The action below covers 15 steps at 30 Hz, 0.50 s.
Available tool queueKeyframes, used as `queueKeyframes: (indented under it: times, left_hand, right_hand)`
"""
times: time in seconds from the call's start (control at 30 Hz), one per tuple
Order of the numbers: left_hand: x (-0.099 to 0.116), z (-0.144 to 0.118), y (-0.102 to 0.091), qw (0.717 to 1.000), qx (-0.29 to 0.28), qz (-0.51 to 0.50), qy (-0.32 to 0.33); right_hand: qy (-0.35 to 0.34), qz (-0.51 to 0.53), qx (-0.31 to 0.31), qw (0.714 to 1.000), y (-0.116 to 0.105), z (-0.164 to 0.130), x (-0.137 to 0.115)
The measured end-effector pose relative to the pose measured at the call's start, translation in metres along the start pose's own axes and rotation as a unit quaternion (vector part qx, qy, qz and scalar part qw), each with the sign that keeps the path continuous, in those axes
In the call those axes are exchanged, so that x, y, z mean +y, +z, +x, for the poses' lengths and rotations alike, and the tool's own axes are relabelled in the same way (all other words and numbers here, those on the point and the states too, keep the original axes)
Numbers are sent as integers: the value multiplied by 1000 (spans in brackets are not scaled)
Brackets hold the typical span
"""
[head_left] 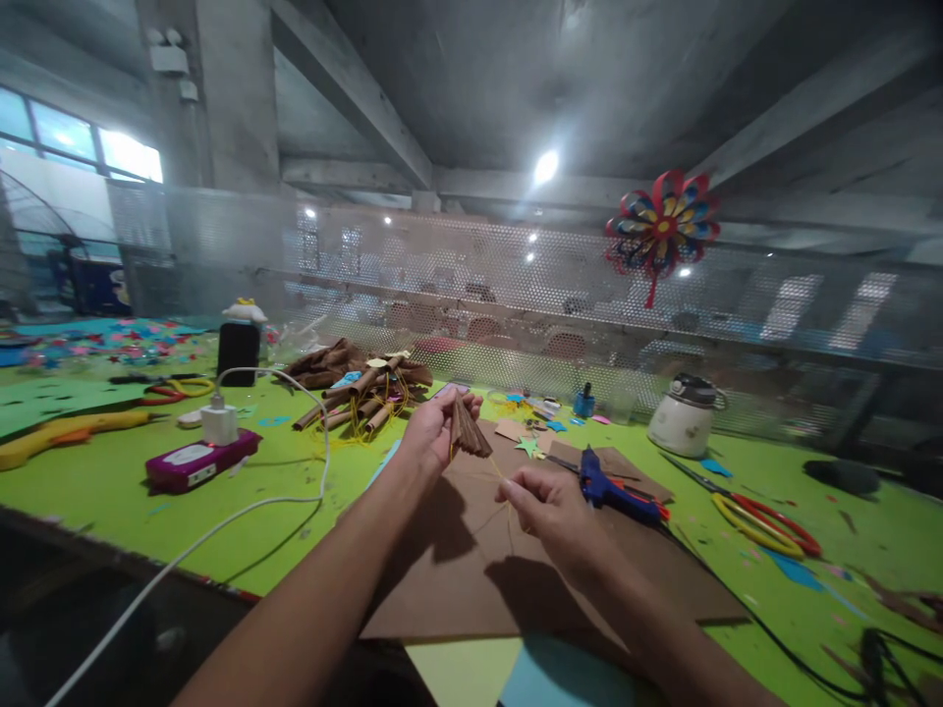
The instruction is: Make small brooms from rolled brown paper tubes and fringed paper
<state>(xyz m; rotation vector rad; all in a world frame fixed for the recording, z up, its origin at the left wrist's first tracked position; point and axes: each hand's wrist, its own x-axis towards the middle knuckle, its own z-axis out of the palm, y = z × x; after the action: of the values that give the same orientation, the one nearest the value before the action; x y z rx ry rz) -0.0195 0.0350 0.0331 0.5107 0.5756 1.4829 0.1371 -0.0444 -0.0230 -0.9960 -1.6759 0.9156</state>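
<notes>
My left hand is closed around a brown pleated paper piece that flares out like a small fan. From it a thin yellow string runs across to my right hand, where thumb and forefinger pinch it. A loose end of the string hangs below those fingers. Both hands are above a brown cardboard sheet. Just beyond my right hand lies a blue glue gun. Behind my left hand is a pile of brown paper rolls with yellow strings on them.
Red-and-yellow scissors and a white lidded cup are at the right. On the left are a purple power strip with a white cable, a yellow glue gun and a black phone. A perforated metal screen stands behind.
</notes>
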Motion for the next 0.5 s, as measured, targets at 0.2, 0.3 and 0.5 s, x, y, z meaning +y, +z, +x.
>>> queueKeyframes:
  times: [0.2, 0.3, 0.5]
  left_hand:
    - [2, 0, -1, 1000, 8, -5, -8]
    - [2, -2, -1, 1000, 4, -11, -9]
    - [3, 0, -3, 999, -19, -33, -9]
  right_hand:
    - [35, 74, -13, 997, 5, -2, -5]
    - [49, 105, -17, 993, 7, -5, -10]
    - [63, 123, -21, 990, 12, -9, -10]
